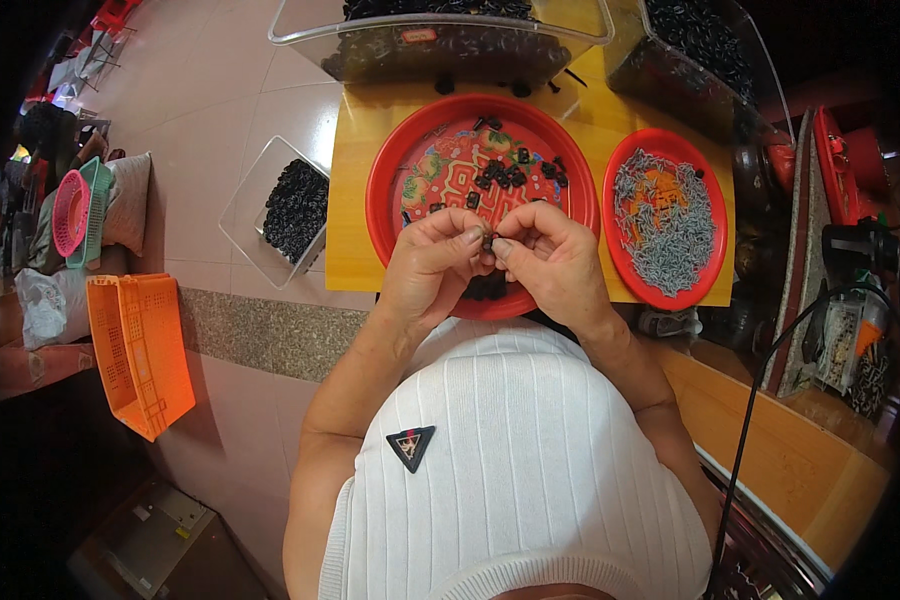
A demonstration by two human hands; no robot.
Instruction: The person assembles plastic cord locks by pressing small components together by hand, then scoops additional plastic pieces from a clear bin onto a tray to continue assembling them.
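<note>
My left hand (432,258) and my right hand (558,258) meet over the near part of a round red tray (382,178) with a patterned bottom. Between their pinched thumbs and fingertips is a small dark part (488,242), too small to make out its kind. Small black pieces (500,174) lie in a loose cluster in the tray beyond my fingers, and more dark pieces (485,287) sit below my hands. To the right, an oval red tray (618,240) holds a heap of silvery screws (670,245).
A clear bin (450,50) of black parts stands on the yellow table (350,200) at the far side, another bin (705,50) at far right. A clear box (295,210) of black pieces is to the left. An orange crate (142,350) stands on the floor. A black cable (750,400) runs at right.
</note>
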